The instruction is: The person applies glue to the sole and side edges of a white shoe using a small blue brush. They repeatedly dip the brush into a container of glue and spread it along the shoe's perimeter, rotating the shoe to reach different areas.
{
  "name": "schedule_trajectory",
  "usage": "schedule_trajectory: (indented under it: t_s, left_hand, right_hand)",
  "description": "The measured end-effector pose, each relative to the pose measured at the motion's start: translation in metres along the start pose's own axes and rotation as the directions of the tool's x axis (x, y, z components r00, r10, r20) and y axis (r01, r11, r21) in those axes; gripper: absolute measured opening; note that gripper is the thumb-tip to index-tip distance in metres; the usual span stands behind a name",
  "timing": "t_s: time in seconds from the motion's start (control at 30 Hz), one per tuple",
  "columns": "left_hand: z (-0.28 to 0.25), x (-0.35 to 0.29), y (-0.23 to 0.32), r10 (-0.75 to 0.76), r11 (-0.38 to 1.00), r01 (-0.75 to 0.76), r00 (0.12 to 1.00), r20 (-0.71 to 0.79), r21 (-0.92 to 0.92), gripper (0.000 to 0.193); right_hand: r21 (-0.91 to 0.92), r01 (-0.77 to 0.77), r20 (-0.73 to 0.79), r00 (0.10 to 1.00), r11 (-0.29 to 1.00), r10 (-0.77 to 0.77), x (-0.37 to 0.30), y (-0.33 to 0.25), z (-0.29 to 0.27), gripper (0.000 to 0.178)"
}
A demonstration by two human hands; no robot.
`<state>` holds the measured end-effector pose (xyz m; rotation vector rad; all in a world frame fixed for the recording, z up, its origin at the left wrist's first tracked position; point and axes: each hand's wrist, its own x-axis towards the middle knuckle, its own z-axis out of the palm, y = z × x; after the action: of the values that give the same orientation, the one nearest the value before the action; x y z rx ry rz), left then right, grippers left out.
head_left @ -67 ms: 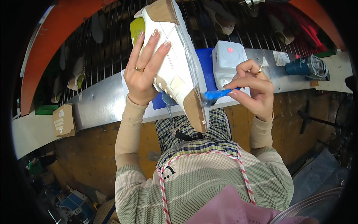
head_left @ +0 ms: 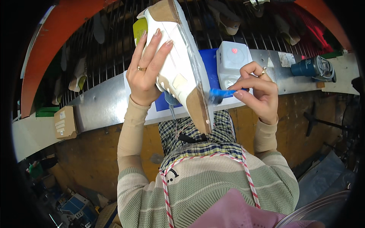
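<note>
My left hand [head_left: 146, 74] holds up a white and tan shoe [head_left: 171, 53], fingers spread across its side and the thumb out of sight behind it. The shoe is tilted, with its tan toe end pointing down toward my lap and its sole edge facing right. A blue-handled brush [head_left: 224, 92] is pinched between the thumb and fingers of my right hand [head_left: 260, 91]. Its dark bristles are at the sole edge near the toe; they blur there, so contact is hard to judge.
Behind the shoe lie a blue mat [head_left: 209, 60] and a white plastic container [head_left: 230, 59] on a metal ledge [head_left: 99, 102]. A dark blue tumbler [head_left: 306, 67] lies at the right, a cardboard box [head_left: 65, 123] at the left. Beyond, several shoes rest on dark bars.
The brush has shifted slightly along the sole edge, its handle now more level. The shoe and my left hand have moved a touch to the left.
</note>
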<state>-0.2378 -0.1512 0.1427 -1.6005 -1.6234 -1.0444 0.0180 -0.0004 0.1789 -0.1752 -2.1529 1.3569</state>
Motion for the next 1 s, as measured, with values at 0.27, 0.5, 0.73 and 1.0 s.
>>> schedule_trajectory:
  t_s: [0.27,0.5,0.73,1.0]
  left_hand:
    - [0.017,-0.011,-0.020,-0.137,0.990,0.138,0.988,0.069,-0.021,0.069]
    - [0.021,-0.019,-0.024,-0.201,0.979,0.195,0.971,0.131,0.054,0.083]
    - [0.018,-0.018,-0.017,-0.181,0.982,0.171,0.971,0.155,0.075,0.081]
    - [0.011,-0.013,-0.009,-0.151,0.988,0.143,0.966,0.209,0.054,0.078]
  right_hand:
    - [0.267,-0.298,-0.210,0.910,0.916,0.357,-0.038,-0.002,0.033,0.012]
    - [-0.181,-0.163,-0.340,0.936,0.970,0.094,-0.035,-0.002,0.039,0.018]
    - [-0.371,-0.046,-0.313,0.947,0.928,-0.078,-0.012,0.003,0.033,0.019]
    - [-0.460,0.071,-0.252,0.945,0.885,-0.207,0.012,0.014,0.023,0.019]
